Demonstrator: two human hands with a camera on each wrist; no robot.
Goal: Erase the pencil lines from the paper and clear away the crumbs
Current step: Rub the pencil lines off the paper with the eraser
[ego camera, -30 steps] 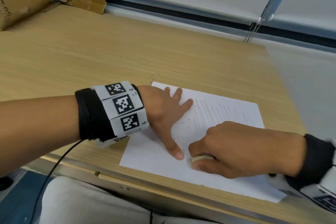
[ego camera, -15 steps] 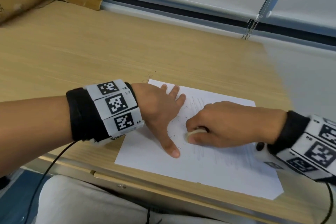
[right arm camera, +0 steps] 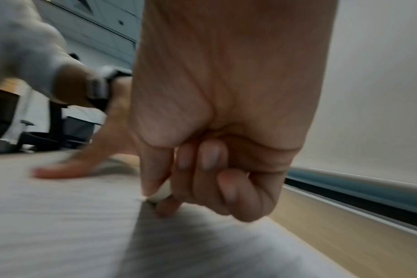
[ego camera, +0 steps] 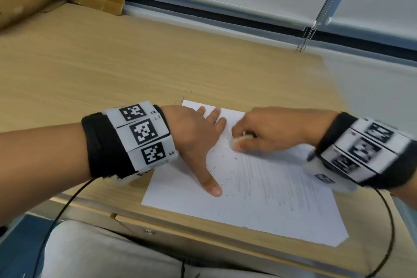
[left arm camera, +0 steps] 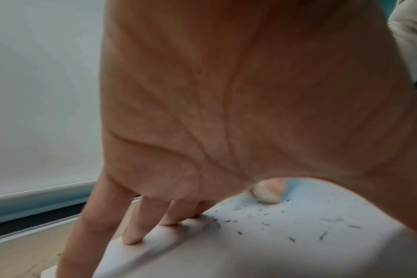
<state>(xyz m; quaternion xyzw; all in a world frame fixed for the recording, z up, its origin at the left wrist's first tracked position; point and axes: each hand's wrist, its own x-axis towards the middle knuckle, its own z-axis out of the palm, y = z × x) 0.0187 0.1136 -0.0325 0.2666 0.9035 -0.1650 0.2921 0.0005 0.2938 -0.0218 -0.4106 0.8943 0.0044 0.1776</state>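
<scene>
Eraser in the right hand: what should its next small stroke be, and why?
Probably a pull back toward the person, down over the pencil lines. The right hand pinches the eraser at the paper's far end, the left hand pins the sheet flat, and grey lines remain nearer the body.

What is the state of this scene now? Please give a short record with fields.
left hand: left hand presses flat on the paper, fingers spread
right hand: right hand grips the eraser, rubbing near the far edge
pencil lines: faint pencil lines remain on the near right part
crumbs: dark crumbs lie scattered beside the left thumb
surface: wooden desk
</scene>
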